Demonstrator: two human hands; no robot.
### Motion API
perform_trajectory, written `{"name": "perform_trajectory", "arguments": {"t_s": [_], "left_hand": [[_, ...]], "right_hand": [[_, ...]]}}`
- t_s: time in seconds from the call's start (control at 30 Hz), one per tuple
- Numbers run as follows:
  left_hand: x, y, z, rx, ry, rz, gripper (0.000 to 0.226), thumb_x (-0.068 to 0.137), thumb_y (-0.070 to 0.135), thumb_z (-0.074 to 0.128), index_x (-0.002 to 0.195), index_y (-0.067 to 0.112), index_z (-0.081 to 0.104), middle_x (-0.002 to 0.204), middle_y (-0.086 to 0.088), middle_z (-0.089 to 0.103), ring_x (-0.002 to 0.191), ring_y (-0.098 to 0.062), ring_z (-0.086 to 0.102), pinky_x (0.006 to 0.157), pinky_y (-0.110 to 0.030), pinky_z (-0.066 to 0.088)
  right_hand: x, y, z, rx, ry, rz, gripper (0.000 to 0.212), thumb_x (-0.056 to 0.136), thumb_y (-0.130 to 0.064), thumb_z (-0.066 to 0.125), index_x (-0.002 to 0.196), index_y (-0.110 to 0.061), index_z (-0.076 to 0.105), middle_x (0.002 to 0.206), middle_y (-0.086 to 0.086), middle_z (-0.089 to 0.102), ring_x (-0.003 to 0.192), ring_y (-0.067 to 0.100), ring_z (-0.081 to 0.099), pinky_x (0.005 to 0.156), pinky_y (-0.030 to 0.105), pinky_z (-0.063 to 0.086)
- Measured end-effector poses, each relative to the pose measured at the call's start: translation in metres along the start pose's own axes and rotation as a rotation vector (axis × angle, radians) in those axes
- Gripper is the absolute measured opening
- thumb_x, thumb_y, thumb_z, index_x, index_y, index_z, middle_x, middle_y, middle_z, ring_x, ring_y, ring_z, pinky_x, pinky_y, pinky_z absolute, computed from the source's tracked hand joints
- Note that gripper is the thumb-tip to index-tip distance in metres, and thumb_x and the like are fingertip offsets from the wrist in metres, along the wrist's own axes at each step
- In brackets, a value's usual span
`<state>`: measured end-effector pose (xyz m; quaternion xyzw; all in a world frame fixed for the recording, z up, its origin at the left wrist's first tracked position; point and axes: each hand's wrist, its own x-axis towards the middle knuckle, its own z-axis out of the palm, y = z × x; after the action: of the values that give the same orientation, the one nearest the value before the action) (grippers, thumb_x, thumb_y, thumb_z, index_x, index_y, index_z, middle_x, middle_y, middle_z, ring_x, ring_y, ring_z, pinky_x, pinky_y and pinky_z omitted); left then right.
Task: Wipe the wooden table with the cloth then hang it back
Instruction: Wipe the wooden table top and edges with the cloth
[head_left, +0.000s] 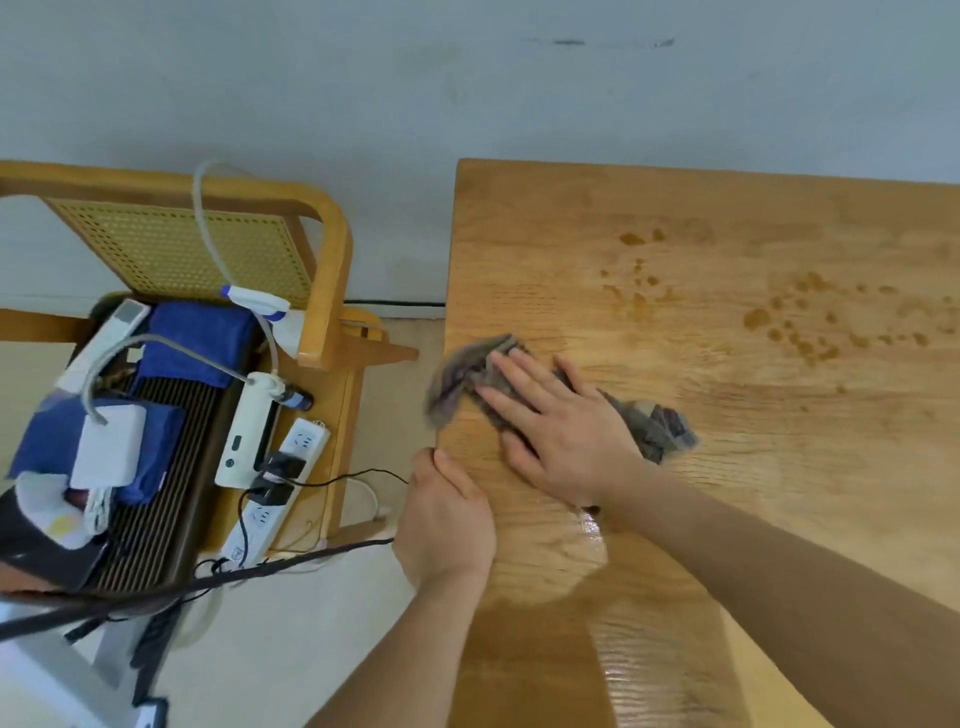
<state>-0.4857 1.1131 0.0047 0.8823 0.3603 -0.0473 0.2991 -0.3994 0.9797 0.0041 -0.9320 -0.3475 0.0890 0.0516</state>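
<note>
Right hand flat, fingers spread, pressing cloth on table, left hand curled, gripping table's edge

The wooden table filled the right of the frame, with the cloth under the right hand near its left edge, the left hand on that edge, and a chair at left.
</note>
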Motion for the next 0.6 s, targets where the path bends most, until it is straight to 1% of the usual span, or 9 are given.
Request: {"name": "perform_trajectory", "arguments": {"t_s": [0.07,0.13,0.2,0.27,0.33,0.37,0.43,0.5,0.6], "left_hand": [[0.000,-0.001,-0.002,-0.012,-0.040,0.014,0.044,0.098,0.040,0.010,0.098,0.020,0.050,0.086,-0.002,0.062,0.067,-0.022,0.053,0.057,-0.032,0.040],[0.000,-0.005,-0.003,-0.036,-0.064,0.027,0.045,0.097,0.041,0.009,0.098,0.020,0.049,0.085,-0.001,0.062,0.069,-0.023,0.057,0.057,-0.033,0.044],[-0.001,-0.010,-0.005,-0.071,-0.094,0.025,0.044,0.098,0.040,0.011,0.101,0.019,0.049,0.088,-0.003,0.062,0.072,-0.023,0.057,0.055,-0.031,0.039],[0.000,-0.009,-0.009,-0.130,-0.161,0.002,0.039,0.100,0.037,0.015,0.105,0.018,0.049,0.091,-0.003,0.062,0.078,-0.024,0.057,0.056,-0.031,0.037],[0.009,-0.001,-0.013,-0.194,-0.197,-0.002,0.034,0.100,0.032,0.021,0.111,0.019,0.050,0.099,-0.004,0.064,0.086,-0.027,0.059,0.066,-0.034,0.044],[0.016,0.004,-0.013,-0.212,-0.198,0.019,0.033,0.099,0.029,0.024,0.117,0.019,0.050,0.107,-0.004,0.064,0.091,-0.028,0.060,0.073,-0.034,0.046],[0.038,0.018,-0.012,-0.234,-0.193,0.075,0.037,0.097,0.027,0.030,0.129,0.020,0.046,0.121,-0.005,0.059,0.102,-0.028,0.058,0.079,-0.035,0.046],[0.064,0.037,-0.008,-0.242,-0.195,0.127,0.036,0.097,0.028,0.030,0.129,0.021,0.044,0.121,-0.007,0.059,0.100,-0.029,0.058,0.077,-0.038,0.045],[0.089,0.061,-0.001,-0.265,-0.173,0.132,0.032,0.099,0.031,0.028,0.123,0.018,0.046,0.108,-0.007,0.061,0.089,-0.029,0.057,0.071,-0.037,0.042]], "right_hand": [[0.034,-0.003,-0.008,0.034,0.037,0.261,0.057,0.099,-0.045,0.025,0.153,-0.026,0.026,0.163,0.003,0.011,0.151,0.017,0.005,0.120,0.050,0.009],[0.047,-0.013,-0.008,0.032,0.054,0.375,0.059,0.100,-0.044,0.020,0.154,-0.023,0.023,0.164,0.005,0.009,0.151,0.019,0.002,0.121,0.047,0.006],[0.026,-0.030,-0.001,0.025,0.053,0.384,0.059,0.101,-0.043,0.019,0.154,-0.020,0.025,0.163,0.007,0.009,0.151,0.021,0.003,0.121,0.047,0.009],[-0.017,-0.055,0.007,0.041,0.052,0.384,0.057,0.101,-0.042,0.021,0.152,-0.018,0.030,0.163,0.008,0.012,0.151,0.023,0.007,0.120,0.048,0.013],[-0.049,-0.074,0.014,0.072,0.050,0.394,0.055,0.101,-0.040,0.026,0.152,-0.021,0.031,0.162,0.008,0.014,0.150,0.023,0.009,0.119,0.047,0.015],[-0.055,-0.077,0.016,0.079,0.060,0.403,0.055,0.100,-0.040,0.028,0.153,-0.025,0.029,0.162,0.007,0.015,0.150,0.022,0.009,0.119,0.047,0.016],[-0.050,-0.075,0.017,0.071,0.088,0.432,0.057,0.098,-0.040,0.032,0.154,-0.031,0.024,0.162,0.006,0.017,0.150,0.021,0.011,0.118,0.047,0.018],[-0.034,-0.069,0.015,0.072,0.096,0.456,0.057,0.097,-0.040,0.033,0.153,-0.030,0.026,0.161,0.006,0.019,0.150,0.021,0.013,0.117,0.050,0.022],[0.005,-0.052,0.009,0.082,0.149,0.546,0.056,0.097,-0.040,0.031,0.151,-0.023,0.033,0.160,0.008,0.023,0.149,0.024,0.016,0.117,0.052,0.021]]}}
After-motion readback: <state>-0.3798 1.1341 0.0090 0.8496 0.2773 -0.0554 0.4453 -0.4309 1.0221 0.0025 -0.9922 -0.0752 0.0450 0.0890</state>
